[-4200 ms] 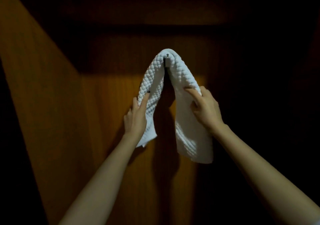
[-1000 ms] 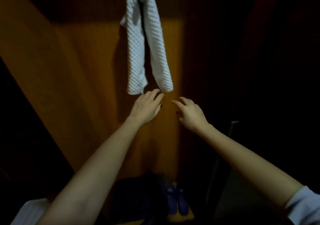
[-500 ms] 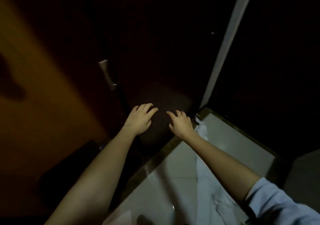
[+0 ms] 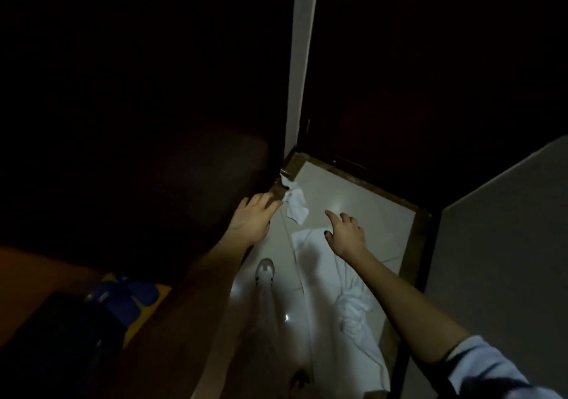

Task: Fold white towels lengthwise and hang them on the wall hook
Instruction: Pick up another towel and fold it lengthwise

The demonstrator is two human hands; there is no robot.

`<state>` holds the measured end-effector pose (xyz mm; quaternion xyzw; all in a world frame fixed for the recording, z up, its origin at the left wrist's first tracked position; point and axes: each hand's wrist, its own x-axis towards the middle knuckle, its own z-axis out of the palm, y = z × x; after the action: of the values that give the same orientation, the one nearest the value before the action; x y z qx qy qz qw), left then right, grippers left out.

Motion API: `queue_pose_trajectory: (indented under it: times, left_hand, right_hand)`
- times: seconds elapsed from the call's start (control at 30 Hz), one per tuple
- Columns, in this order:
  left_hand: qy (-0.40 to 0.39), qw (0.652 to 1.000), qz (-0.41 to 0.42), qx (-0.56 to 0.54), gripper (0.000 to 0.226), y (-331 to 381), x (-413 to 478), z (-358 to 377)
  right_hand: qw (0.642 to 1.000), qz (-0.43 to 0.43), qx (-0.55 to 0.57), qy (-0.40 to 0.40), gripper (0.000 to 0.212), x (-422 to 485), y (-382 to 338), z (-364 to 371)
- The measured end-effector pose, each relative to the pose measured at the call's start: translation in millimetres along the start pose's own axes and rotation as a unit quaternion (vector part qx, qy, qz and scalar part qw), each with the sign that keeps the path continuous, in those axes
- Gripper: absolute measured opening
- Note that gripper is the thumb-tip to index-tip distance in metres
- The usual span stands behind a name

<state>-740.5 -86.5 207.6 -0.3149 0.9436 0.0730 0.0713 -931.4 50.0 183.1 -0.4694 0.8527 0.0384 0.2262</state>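
Lower left: blue slippers (image 4: 129, 297) on a yellow mat (image 4: 153, 309), dim. Centre: left hand (image 4: 255, 217) palm down, fingers straight and spread, holding nothing. Its fingertips are just beside a small white towel (image 4: 295, 205) crumpled on the floor (image 4: 353, 198) by the dark door's corner; contact cannot be told. Below it: one pale shoe (image 4: 265, 271). Right of centre: right hand (image 4: 345, 232), fingers loosely spread, empty, over a large white towel (image 4: 353, 306) lying partly flat, partly bunched. Far right: grey wall (image 4: 507, 245).

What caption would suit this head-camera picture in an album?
Open left hand and right hand reach toward a small towel and a large towel on the tiled floor.
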Motion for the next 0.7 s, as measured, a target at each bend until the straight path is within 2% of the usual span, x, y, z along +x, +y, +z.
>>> queue_pose_trajectory:
  times: [0.1,0.23,0.37,0.5,0.7]
  left_hand:
    - [0.009,1.0,0.008,-0.018,0.055,-30.8,60.2,22.3]
    - [0.056,0.995,0.084,-0.002,0.046,-79.9,153.7,49.1]
    - [0.06,0.987,0.147,-0.021,0.059,-121.8,234.2,96.3]
    - [0.068,0.98,0.184,-0.022,0.058,-155.0,301.5,185.5]
    - [0.029,0.976,0.206,-0.066,0.044,-187.0,390.3,358.4]
  right_hand:
    - [0.999,0.031,0.013,-0.014,0.057,63.0,1.3,11.8]
    - [0.998,0.062,0.012,-0.031,0.057,151.6,-8.5,35.7]
    - [0.997,0.072,0.011,-0.026,0.056,235.8,-11.1,63.1]
    - [0.997,0.073,-0.005,-0.013,0.056,328.4,-4.5,110.4]
    - [0.997,0.073,0.006,0.001,0.055,461.6,17.1,252.0]
